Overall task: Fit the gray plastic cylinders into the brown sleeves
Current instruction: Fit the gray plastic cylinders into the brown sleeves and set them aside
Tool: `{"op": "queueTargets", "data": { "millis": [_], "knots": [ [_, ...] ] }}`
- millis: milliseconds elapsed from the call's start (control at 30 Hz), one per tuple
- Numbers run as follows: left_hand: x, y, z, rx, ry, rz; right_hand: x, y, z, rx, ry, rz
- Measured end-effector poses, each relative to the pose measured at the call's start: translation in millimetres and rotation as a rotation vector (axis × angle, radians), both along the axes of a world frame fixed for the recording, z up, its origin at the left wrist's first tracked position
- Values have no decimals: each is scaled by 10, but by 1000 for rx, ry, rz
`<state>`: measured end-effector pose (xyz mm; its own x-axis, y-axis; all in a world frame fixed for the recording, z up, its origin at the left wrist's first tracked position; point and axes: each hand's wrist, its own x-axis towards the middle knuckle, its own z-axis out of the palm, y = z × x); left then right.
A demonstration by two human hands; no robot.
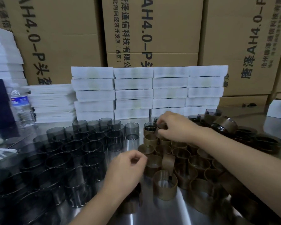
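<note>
Seemingly brown sleeve [149, 132] at right hand [174, 127]; gray cylinders [75, 146] beside left hand [126, 169].

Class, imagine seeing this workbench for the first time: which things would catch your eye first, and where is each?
The crowd of gray cylinders covering the table's left half strikes first, facing a cluster of brown sleeves on the right. The right hand pinches a sleeve at the cluster's far edge; the left hand hovers between the groups. Behind, stacked white foam trays stand before cardboard boxes.
</note>
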<state>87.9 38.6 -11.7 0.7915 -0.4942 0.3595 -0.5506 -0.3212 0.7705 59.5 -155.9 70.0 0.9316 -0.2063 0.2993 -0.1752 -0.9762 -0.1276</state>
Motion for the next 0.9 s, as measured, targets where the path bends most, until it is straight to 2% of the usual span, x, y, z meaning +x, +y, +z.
{"op": "queueTargets", "data": {
  "millis": [100,167,333,533,633,800,900],
  "knots": [
    [-46,-24,-11,285,-175,-29,470,160,-128,-42,116,38],
    [-47,-42,-28,327,-224,-47,733,253,-219,-153,207,6],
    [-35,-54,-42,275,-248,-65,1189,375,-356,-247,380,-99],
    [-8,-48,-36,87,-269,-30,1338,397,-427,-352,209,-62],
    [-30,-34,-17,34,-274,-22,1244,364,-341,-200,83,-51],
    [-26,5,2,-54,-227,5,858,297,114,305,-138,-51],
    [8,9,34,-127,-88,-5,487,276,348,547,-220,5]
  ]
}}
